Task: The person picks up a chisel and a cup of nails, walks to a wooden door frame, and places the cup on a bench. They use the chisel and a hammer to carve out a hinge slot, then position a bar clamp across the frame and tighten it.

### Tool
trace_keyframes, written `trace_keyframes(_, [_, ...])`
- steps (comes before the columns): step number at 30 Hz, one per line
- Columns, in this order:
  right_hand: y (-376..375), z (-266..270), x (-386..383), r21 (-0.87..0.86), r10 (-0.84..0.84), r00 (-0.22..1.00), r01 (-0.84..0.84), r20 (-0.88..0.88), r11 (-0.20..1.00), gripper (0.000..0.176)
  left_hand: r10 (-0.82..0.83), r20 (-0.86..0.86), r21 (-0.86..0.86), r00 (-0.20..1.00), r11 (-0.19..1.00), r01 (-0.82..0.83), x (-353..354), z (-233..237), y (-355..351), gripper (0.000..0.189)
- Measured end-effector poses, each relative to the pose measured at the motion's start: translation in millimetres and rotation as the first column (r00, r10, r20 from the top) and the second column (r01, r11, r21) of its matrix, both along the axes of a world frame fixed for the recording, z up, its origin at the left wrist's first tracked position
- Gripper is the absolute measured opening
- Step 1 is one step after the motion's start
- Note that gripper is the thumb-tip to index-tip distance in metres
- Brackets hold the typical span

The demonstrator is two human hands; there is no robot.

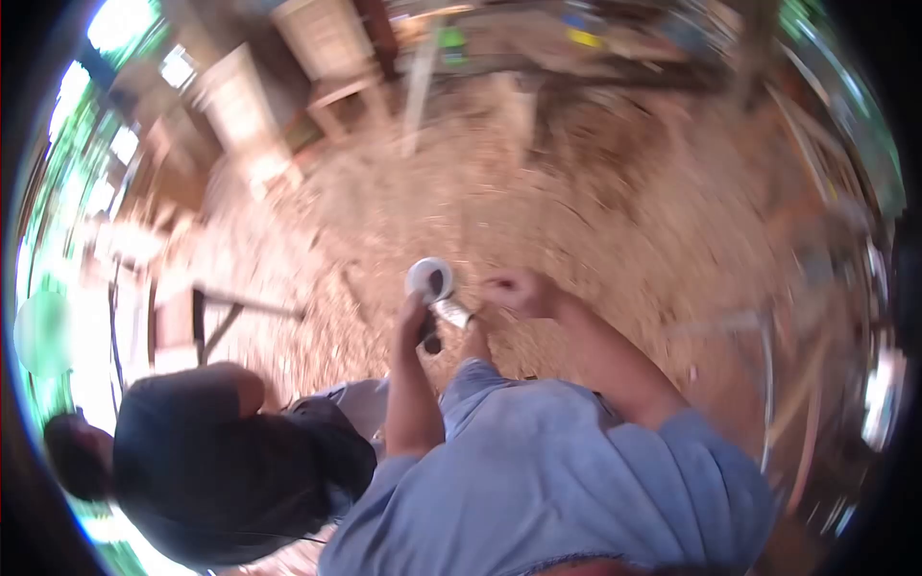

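My left hand (416, 315) is closed on a white round container (417, 276), held out in front of my body. Its middle looks dark, and blur hides what is inside. To the right, my right hand (521, 293) is raised with its fingers curled together, apart from the container. I cannot make out whether anything small is between those fingers. Below the container, near my lower leg (476, 344), shows a pale patterned thing (451, 313), perhaps footwear.
Close on my left sits a person in a dark shirt (221, 470). Brownish litter covers the ground (346, 230). Wooden chairs (240, 106) stand at the back left, and a dark-legged stand (202, 326) at left. A pale pole (766, 384) is at right.
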State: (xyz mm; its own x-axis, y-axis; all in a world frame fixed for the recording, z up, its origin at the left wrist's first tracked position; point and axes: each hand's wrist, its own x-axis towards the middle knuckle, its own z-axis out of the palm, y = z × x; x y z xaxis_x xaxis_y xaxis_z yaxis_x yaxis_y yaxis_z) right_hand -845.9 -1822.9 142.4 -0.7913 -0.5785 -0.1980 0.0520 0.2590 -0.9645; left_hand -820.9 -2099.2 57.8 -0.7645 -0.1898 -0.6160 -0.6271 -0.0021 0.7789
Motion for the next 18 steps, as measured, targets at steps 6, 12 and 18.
trace_keyframes(6, [92.8, -158.5, -49.6, 0.562, -0.777, 0.538, 0.550, 0.326, 0.617, 0.027, 0.125, 0.028, 0.070, 0.992, 0.989, -0.127, -109.4, -31.9, -105.5, 0.038])
trace_keyframes(12, [160.8, -168.0, -120.3, 0.673, -0.765, 0.370, 0.368, 0.527, 0.642, 0.026, 0.198, 0.107, -0.024, 0.974, 0.980, -0.196, -177.7, -22.6, -155.7, 0.037])
trace_keyframes(18, [96.2, -171.3, -301.9, 0.633, -0.756, 0.485, 0.430, 0.440, 0.644, 0.026, 0.287, 0.215, -0.060, 0.933, 0.958, -0.281, -230.0, -49.5, -231.6, 0.050])
